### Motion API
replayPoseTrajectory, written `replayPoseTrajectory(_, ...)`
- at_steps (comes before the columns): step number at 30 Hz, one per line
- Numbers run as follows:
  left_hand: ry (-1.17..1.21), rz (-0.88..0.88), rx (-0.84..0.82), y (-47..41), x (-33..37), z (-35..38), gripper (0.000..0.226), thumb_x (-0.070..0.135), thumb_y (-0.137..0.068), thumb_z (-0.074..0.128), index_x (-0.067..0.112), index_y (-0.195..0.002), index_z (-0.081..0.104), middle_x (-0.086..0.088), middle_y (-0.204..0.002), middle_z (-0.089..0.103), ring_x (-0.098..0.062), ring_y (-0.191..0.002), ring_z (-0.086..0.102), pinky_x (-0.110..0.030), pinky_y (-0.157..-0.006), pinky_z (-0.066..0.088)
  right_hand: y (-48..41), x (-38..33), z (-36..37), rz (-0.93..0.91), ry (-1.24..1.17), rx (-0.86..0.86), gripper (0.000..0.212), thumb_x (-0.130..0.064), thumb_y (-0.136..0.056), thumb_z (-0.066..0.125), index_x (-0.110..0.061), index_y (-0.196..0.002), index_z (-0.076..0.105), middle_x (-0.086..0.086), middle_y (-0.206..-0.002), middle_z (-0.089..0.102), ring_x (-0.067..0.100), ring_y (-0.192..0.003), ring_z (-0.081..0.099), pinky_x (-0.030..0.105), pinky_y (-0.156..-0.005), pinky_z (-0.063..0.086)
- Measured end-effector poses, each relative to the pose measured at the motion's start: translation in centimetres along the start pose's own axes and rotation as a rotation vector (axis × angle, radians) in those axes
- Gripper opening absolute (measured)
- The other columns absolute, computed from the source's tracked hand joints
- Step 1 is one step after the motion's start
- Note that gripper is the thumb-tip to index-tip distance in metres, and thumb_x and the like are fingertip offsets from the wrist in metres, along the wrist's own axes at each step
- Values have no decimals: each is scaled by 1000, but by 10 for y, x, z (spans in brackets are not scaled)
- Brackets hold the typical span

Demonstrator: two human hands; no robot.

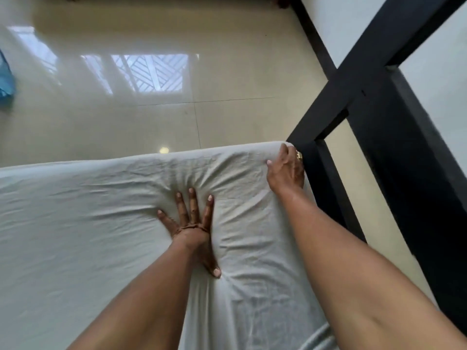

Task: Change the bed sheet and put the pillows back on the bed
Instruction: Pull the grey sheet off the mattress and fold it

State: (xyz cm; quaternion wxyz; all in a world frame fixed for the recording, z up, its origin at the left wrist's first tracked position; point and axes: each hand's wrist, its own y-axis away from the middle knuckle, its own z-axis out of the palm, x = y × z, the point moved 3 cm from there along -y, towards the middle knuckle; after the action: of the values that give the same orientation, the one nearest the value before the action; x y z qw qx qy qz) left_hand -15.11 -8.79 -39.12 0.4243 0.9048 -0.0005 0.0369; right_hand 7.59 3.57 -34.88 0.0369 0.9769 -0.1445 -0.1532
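Behind and above everything, a glossy pale tiled floor (227,117), with the bright reflection of a patterned window (151,72) lying across it.

Over the whole lower half, stretched across the mattress: the white bed sheet (75,223). Smooth toward the left. Creased and puckered toward the far right corner, with folds radiating from the pressed spot at the middle.

Along the right, hard against that corner of the mattress, a black bed frame (394,122) of square posts and rails, with a pale wall (341,16) behind.

Two bare forearms reaching in from the near edge.

Left hand (192,223): fully open, palm down and flat on the sheet, four fingers straight and fanned toward the far edge, thumb stretched back toward the camera. Pressing into the cloth, dented and wrinkled all round it. Nothing held.

Right hand (285,170): at the far right corner, just beside the frame post, fingers bent and curled over the sheet's corner edge, thumb lying on top of the cloth. Gripping the sheet there; outer fingertips hidden past the edge.

On one finger of that hand, a gold ring (299,155).

At the far left edge, on the floor, a scrap of blue cloth (5,77), mostly cut off.
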Motion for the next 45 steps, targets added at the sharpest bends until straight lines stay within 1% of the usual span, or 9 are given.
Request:
replayPoseTrajectory(5, -4, 37, -45, -12, -4, 6, 186, 79, -21, 85, 28, -133, -54, -21, -131, -66, -50, -118, -61, -88, -92, -14, -23, 10, 31, 13, -159, 261, 4, -13, -98, 61, -10, -98, 64, 10, -109, 62, 32, -98, 60, 37, -81, 44)
replayPoseTrajectory(13, -25, 7, -87, -17, -2, 7, 188, 79, -17, 84, 24, -134, -53, -25, -132, -64, -52, -119, -59, -89, -94, -11, -20, 27, 9, 75, -354, 298, 21, -12, -87, 77, -13, -74, 60, 1, -81, 66, 26, -79, 61, 25, -68, 31)
replayPoseTrajectory(21, -35, -24, -101, -20, 0, 7, 186, 81, -19, 81, 20, -133, -53, -28, -131, -63, -54, -119, -59, -89, -95, -9, 139, -20, 5, -241, -373, -52, 23, -6, -86, 65, -20, -74, 52, -1, -72, 60, 22, -70, 55, 35, -62, 38)
replayPoseTrajectory(24, -26, -79, -103, -21, 1, 7, 187, 80, -19, 82, 20, -133, -53, -28, -132, -63, -54, -119, -59, -89, -95, -8, 165, -41, -3, -357, -310, -201, 15, -24, -90, 65, -21, -77, 57, -1, -78, 65, 21, -74, 60, 37, -67, 46)
replayPoseTrajectory(27, -2, -38, -74, -24, -1, 11, 188, 82, -16, 81, 20, -131, -55, -27, -131, -64, -53, -118, -60, -89, -95, -8, 113, -36, -16, -303, -224, 85, 20, -36, -97, 60, -20, -89, 69, 3, -91, 70, 26, -80, 65, 41, -78, 53)
replayPoseTrajectory(30, 8, -4, -21, -23, -5, 14, 190, 84, -12, 78, 21, -129, -57, -26, -132, -64, -52, -120, -59, -89, -94, -10, 41, -15, -3, 23, -84, 123, 80, -63, -92, 60, -5, -145, 46, 19, -142, 50, 34, -124, 53, 44, -106, 44)
replayPoseTrajectory(32, 13, 28, 26, -25, -6, 17, 190, 86, -10, 77, 23, -128, -58, -26, -132, -64, -52, -120, -59, -89, -93, -13, 18, -11, 16, 130, 28, 54, 100, -69, -86, 64, -3, -154, 31, 19, -151, 39, 35, -133, 46, 42, -110, 37)
replayPoseTrajectory(37, 4, 89, 158, -30, -11, 27, 191, 82, -11, 81, 26, -135, -53, -24, -132, -64, -50, -122, -58, -87, -90, -21, 9, -7, 30, 32, 63, 225, 30, -16, -95, 63, -4, -123, 60, 17, -130, 62, 38, -118, 60, 41, -97, 49)
replayPoseTrajectory(45, 17, 224, 471, 21, -35, 44, 153, 90, -44, 68, 31, -161, -11, -14, -166, -23, -39, -153, -20, -70, -108, -20, 175, -15, 19, -110, 39, 28, 20, -18, -97, 54, -8, -113, 61, 19, -115, 64, 39, -105, 65, 42, -83, 52)
